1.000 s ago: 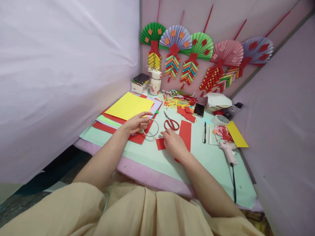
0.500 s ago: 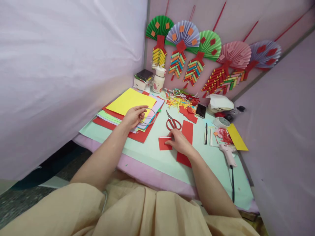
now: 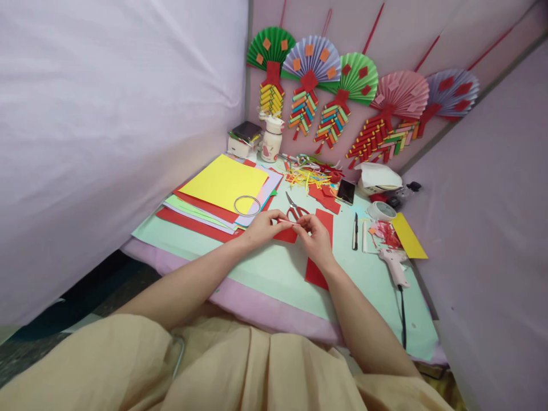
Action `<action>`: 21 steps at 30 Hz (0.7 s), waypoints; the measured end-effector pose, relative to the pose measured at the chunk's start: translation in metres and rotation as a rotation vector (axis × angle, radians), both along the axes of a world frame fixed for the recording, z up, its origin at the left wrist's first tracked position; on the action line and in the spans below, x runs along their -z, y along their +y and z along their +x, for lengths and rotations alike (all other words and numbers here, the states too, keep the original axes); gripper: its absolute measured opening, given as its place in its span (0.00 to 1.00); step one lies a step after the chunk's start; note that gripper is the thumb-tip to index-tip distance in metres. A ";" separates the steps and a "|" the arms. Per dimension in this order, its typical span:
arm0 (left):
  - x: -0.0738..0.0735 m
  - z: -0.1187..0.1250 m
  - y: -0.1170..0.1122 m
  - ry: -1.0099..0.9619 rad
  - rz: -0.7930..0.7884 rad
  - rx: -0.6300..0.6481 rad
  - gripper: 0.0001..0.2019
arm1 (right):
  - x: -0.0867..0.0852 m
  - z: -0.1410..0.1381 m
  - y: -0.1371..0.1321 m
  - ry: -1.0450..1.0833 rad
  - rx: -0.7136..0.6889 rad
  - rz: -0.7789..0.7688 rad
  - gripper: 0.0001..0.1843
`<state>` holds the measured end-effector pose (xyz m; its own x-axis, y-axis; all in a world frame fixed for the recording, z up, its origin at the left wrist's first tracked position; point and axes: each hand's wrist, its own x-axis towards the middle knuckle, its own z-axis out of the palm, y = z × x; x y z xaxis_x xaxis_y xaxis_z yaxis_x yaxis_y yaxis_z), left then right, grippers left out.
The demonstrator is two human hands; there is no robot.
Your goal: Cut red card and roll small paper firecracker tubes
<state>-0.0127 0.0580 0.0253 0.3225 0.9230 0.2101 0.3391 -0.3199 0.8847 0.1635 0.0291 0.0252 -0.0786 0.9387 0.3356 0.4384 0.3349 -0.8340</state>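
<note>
Left hand (image 3: 264,226) and right hand (image 3: 315,236) both pinch a slim red-and-pale strip (image 3: 288,222) between fingertips, over a small red card (image 3: 286,236) on the worktop (image 3: 265,271). Light, even pressure from both sides should spare it creases. Scissors (image 3: 291,200) lie just beyond; best to work this side, fingers clear of the handles.

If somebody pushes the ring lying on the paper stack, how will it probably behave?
The ring lies flat, so it would likely slide rather than roll. Its slender band suggests little weight. The yellow sheet partly under it looks loose and may shift along.
</note>
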 end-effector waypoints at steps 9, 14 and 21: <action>0.008 -0.002 0.001 -0.069 0.015 0.002 0.13 | 0.004 0.000 0.003 0.046 -0.054 -0.023 0.11; 0.008 -0.003 0.003 -0.053 0.014 0.024 0.15 | 0.008 0.006 0.008 0.013 -0.041 -0.051 0.11; 0.009 -0.004 0.006 -0.094 -0.103 0.056 0.17 | 0.018 0.016 0.017 0.040 -0.053 -0.080 0.12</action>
<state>-0.0170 0.0641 0.0166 0.3576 0.9222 0.1471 0.2374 -0.2422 0.9407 0.1791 0.0461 0.0070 -0.1172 0.9575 0.2635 0.3878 0.2884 -0.8755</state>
